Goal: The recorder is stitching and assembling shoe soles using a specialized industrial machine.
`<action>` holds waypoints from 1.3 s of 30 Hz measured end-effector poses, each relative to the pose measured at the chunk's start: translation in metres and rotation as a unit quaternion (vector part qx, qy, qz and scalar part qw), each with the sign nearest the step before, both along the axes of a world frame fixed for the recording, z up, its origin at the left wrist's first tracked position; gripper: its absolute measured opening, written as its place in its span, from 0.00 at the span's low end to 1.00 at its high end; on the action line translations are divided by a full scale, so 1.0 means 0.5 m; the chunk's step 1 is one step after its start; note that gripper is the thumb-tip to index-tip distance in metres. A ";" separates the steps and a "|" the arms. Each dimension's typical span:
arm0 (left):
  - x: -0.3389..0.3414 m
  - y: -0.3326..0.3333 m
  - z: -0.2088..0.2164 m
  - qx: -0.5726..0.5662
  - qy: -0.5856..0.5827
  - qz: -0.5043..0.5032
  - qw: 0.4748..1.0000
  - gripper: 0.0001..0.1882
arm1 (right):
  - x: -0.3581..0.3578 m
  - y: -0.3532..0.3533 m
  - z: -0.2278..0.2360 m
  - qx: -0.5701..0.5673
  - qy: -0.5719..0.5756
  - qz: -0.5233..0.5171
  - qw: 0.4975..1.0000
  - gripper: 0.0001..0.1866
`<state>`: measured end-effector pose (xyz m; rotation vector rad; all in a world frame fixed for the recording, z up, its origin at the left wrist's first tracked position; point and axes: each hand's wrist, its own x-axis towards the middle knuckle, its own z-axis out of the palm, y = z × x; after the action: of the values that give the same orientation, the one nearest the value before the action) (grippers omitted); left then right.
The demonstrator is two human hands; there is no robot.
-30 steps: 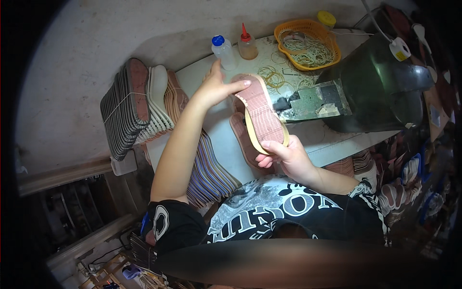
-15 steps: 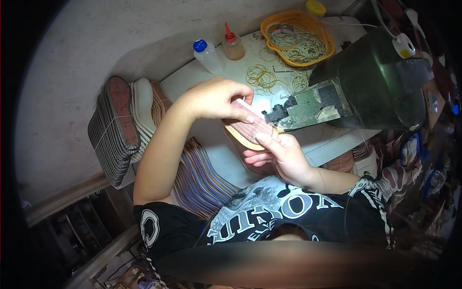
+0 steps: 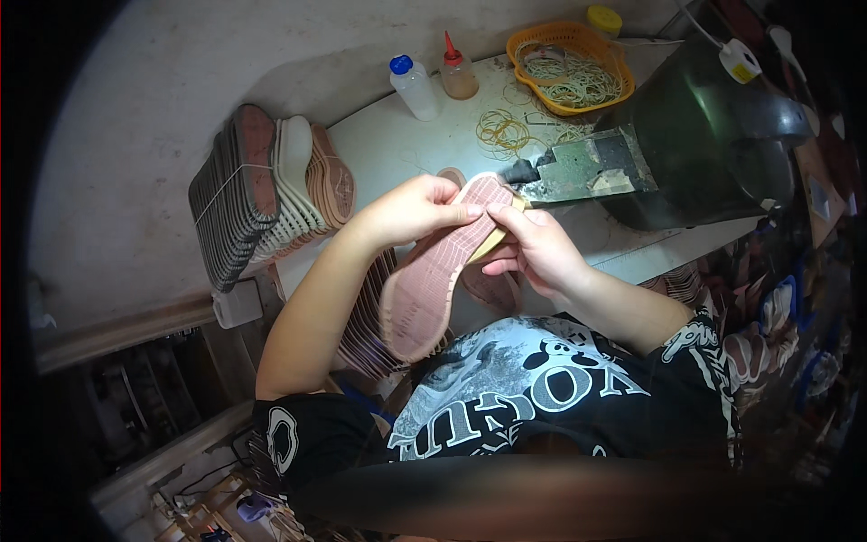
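Both my hands grip a pinkish-brown insole with a pale grid pattern and light edge. Its wide end hangs down to the left toward my shirt; its far end is beside the dark tip of the green machine's arm. My left hand is closed on the left edge, thumb flat on top. My right hand pinches the right edge, thumb on top and fingers curled beneath. A yellowish strip shows along the insole's right side, near my right fingers. Whether the insole touches the machine tip, I cannot tell.
Tied stacks of insoles stand at the table's left. At the back are a blue-capped bottle, a red-nozzled bottle and an orange basket of rubber bands. Loose bands lie before it. A striped stack sits below my left forearm.
The insole has turned and come out from under my hands, so its long face now shows, wide end toward me. My left hand has moved lower along its edge. The whole view has shifted slightly.
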<state>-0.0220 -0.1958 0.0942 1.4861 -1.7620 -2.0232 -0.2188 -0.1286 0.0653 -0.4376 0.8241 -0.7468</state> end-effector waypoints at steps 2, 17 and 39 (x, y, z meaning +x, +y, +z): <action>-0.005 0.014 0.019 -0.010 -0.009 0.016 1.000 0.16 | -0.001 0.001 0.000 -0.014 -0.004 0.013 1.000 0.17; -0.038 0.192 0.024 -0.253 0.024 0.095 0.963 0.16 | -0.038 0.065 0.006 -0.447 0.264 -0.070 0.852 0.06; -0.050 0.240 -0.001 -0.337 0.022 0.108 0.935 0.21 | -0.079 0.039 -0.003 -0.228 0.140 0.019 0.963 0.09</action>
<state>-0.0468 -0.0756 0.0935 1.3056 -1.8910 -1.1516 -0.2585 -0.1090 0.0636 -0.9863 0.9022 -0.8519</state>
